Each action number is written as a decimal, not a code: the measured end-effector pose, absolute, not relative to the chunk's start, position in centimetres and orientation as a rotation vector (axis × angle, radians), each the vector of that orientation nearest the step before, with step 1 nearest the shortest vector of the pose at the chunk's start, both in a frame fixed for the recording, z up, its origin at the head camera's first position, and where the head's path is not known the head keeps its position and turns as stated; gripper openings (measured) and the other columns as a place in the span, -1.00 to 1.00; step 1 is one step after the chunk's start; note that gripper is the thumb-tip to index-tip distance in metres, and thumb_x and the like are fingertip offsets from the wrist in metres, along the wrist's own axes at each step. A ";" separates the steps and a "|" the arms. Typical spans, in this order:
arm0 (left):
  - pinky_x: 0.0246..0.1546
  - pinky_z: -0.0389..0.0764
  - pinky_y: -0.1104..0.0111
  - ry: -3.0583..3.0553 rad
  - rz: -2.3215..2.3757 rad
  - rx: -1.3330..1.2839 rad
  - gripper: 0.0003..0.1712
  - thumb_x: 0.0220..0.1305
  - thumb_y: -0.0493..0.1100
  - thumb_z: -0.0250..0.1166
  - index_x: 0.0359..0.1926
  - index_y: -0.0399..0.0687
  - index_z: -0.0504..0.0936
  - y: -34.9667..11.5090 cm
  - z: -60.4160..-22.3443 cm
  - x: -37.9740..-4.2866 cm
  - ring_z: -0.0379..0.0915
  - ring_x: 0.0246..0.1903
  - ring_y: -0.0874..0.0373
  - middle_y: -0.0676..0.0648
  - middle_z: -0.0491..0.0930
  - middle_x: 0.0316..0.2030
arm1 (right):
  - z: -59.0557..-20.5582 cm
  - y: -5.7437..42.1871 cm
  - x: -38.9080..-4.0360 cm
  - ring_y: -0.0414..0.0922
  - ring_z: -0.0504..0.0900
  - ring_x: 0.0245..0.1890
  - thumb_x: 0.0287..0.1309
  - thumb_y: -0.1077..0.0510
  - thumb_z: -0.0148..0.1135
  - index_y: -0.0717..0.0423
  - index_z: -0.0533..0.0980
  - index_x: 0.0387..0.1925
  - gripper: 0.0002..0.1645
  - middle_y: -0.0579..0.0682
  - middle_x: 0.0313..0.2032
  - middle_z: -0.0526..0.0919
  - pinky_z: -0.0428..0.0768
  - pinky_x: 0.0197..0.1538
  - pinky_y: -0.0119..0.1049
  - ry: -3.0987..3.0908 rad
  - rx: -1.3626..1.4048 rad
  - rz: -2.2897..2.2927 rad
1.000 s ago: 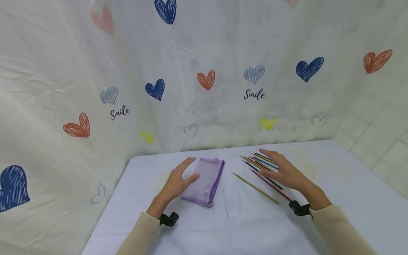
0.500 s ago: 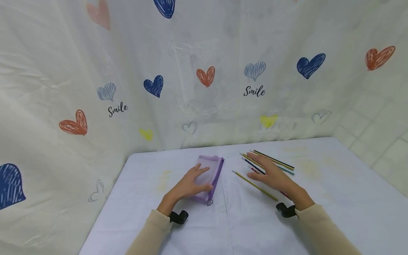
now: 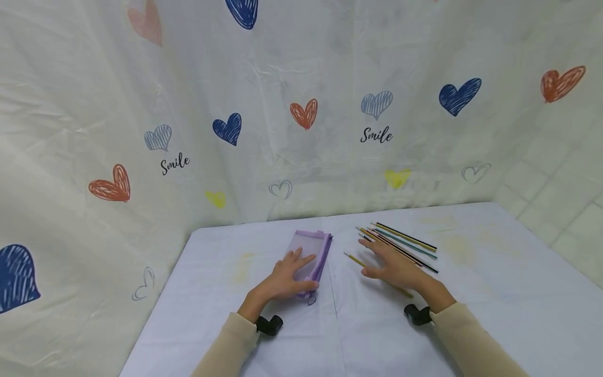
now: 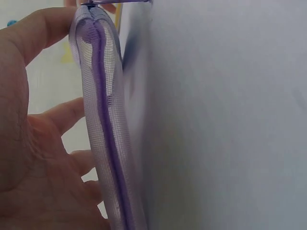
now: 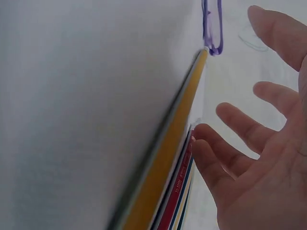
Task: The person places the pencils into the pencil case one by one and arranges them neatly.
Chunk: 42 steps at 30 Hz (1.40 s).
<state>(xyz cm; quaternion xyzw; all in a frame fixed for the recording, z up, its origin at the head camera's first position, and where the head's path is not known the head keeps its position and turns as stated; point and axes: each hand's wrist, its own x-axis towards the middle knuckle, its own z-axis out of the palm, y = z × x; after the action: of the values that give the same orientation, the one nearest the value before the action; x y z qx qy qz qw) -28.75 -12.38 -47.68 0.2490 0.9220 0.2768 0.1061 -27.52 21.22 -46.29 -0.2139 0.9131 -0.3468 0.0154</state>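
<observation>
A purple mesh zip pencil case (image 3: 308, 241) lies flat on the white-covered table. Over its near part spreads my left hand (image 3: 280, 280), fingers extended and apart; in the left wrist view the thumb is at the zip end of the case (image 4: 103, 96), and whether it presses there I cannot tell. My right hand (image 3: 395, 267) hovers with straight, parted fingers above a single yellow pencil (image 3: 354, 258), covering its middle. Just beyond that hand several loose pencils (image 3: 410, 242) lie side by side at a slant. The red pencil (image 5: 180, 182) among them shows in the right wrist view.
White cloth covers the table (image 3: 377, 335). Behind it hangs a pale curtain (image 3: 325, 173) printed with hearts and "Smile". Each wrist wears a small black camera, such as the left wrist camera (image 3: 270, 325).
My left hand has moved right, onto the pencil case. The right hand has shifted left and nearer, from over the pencil group to over the single yellow pencil. The pencils and case appear unmoved.
</observation>
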 end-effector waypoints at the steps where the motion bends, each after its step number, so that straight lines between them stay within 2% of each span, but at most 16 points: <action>1: 0.50 -0.18 -0.34 2.717 0.808 0.732 -0.06 0.27 0.35 0.27 0.59 0.25 0.21 -12.3 -47.7 -28.7 -0.34 0.62 -0.31 -0.20 -0.13 0.64 | -46.3 21.2 -27.5 0.33 0.07 0.56 0.26 -0.06 0.38 -0.01 0.19 0.57 -0.05 0.26 0.56 0.17 0.15 0.46 0.37 2.853 -0.661 -1.052; 3: 0.51 -0.20 -0.33 2.719 0.797 0.727 -0.05 0.26 0.37 0.27 0.59 0.24 0.21 -12.2 -47.6 -28.6 -0.35 0.62 -0.32 -0.21 -0.13 0.64 | -46.4 21.1 -27.4 0.34 0.13 0.54 0.25 -0.04 0.39 0.02 0.23 0.56 -0.07 0.29 0.53 0.23 0.19 0.44 0.37 2.873 -0.667 -1.005; 5: 0.51 -0.22 -0.33 2.719 0.797 0.721 -0.04 0.26 0.37 0.27 0.59 0.24 0.21 -12.2 -47.5 -28.5 -0.35 0.62 -0.32 -0.21 -0.13 0.64 | -46.5 21.1 -27.5 0.30 0.28 0.47 0.24 -0.03 0.40 0.06 0.28 0.53 -0.10 0.29 0.47 0.32 0.30 0.39 0.32 2.897 -0.673 -0.957; 7: 0.51 -0.23 -0.32 2.722 0.793 0.717 -0.03 0.25 0.38 0.27 0.59 0.24 0.20 -12.2 -47.6 -28.5 -0.36 0.62 -0.32 -0.21 -0.13 0.64 | -46.6 21.1 -27.5 0.22 0.46 0.31 0.23 -0.01 0.41 0.08 0.33 0.49 -0.13 0.26 0.36 0.44 0.46 0.28 0.20 2.907 -0.670 -0.928; 9: 0.51 -0.22 -0.32 2.727 0.791 0.717 -0.03 0.25 0.39 0.27 0.59 0.23 0.21 -12.2 -47.6 -28.5 -0.35 0.62 -0.32 -0.21 -0.11 0.64 | -46.6 21.2 -27.6 0.09 0.54 0.13 0.21 0.00 0.43 0.09 0.38 0.45 -0.18 0.19 0.22 0.53 0.54 0.11 0.04 2.913 -0.662 -0.913; 12: 0.52 -0.21 -0.32 2.730 0.786 0.718 -0.03 0.25 0.38 0.27 0.59 0.24 0.20 -12.2 -47.8 -28.6 -0.34 0.62 -0.31 -0.21 -0.10 0.64 | -46.7 21.4 -27.7 -0.07 0.50 -0.07 0.19 0.04 0.45 0.12 0.45 0.39 -0.24 0.08 0.04 0.57 0.50 -0.10 -0.20 2.903 -0.652 -0.919; 16: 0.52 -0.22 -0.31 2.722 0.785 0.714 -0.02 0.24 0.39 0.27 0.59 0.25 0.19 -12.1 -47.9 -28.7 -0.35 0.63 -0.29 -0.21 -0.10 0.64 | -47.0 21.7 -27.7 -0.13 0.43 -0.21 0.18 0.08 0.45 0.16 0.53 0.31 -0.33 0.04 -0.05 0.56 0.40 -0.25 -0.33 2.884 -0.625 -0.945; 20: 0.52 -0.24 -0.31 2.715 0.784 0.701 -0.02 0.24 0.39 0.26 0.59 0.27 0.18 -12.0 -48.0 -28.7 -0.36 0.63 -0.28 -0.19 -0.11 0.64 | -47.3 21.9 -27.8 -0.16 0.38 -0.28 0.16 0.12 0.47 0.16 0.60 0.23 -0.41 0.03 -0.10 0.56 0.36 -0.31 -0.36 2.874 -0.616 -0.959; 27: 0.52 -0.25 -0.31 2.712 0.802 0.694 -0.01 0.24 0.39 0.26 0.60 0.27 0.17 -12.1 -48.1 -28.7 -0.36 0.63 -0.27 -0.19 -0.10 0.64 | -47.5 21.8 -28.0 -0.22 0.42 -0.36 0.13 0.17 0.48 0.11 0.67 0.15 -0.50 -0.05 -0.23 0.59 0.43 -0.34 -0.39 2.873 -0.613 -0.943; 35: 0.53 -0.26 -0.30 2.716 0.814 0.704 -0.02 0.25 0.39 0.26 0.60 0.29 0.17 -12.3 -48.5 -28.9 -0.36 0.63 -0.26 -0.18 -0.11 0.64 | -47.4 21.5 -27.9 -0.20 0.39 -0.33 0.14 0.19 0.46 0.10 0.69 0.09 -0.56 -0.11 -0.35 0.54 0.38 -0.32 -0.36 2.878 -0.619 -0.921; 42: 0.53 -0.28 -0.29 2.708 0.850 0.692 -0.07 0.28 0.35 0.24 0.59 0.29 0.19 -12.3 -48.4 -28.7 -0.37 0.63 -0.27 -0.19 -0.11 0.64 | -47.2 21.3 -27.8 -0.22 0.50 -0.33 0.16 0.20 0.43 0.00 0.72 0.00 -0.66 -0.13 -0.33 0.64 0.49 -0.27 -0.27 2.885 -0.566 -0.904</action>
<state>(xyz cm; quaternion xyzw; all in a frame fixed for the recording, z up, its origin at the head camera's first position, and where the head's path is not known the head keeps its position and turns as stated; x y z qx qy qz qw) -28.73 -12.31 -48.40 0.2356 0.9213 0.2892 0.1100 -27.76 21.27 -47.20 -0.1839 0.9375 -0.2937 0.0331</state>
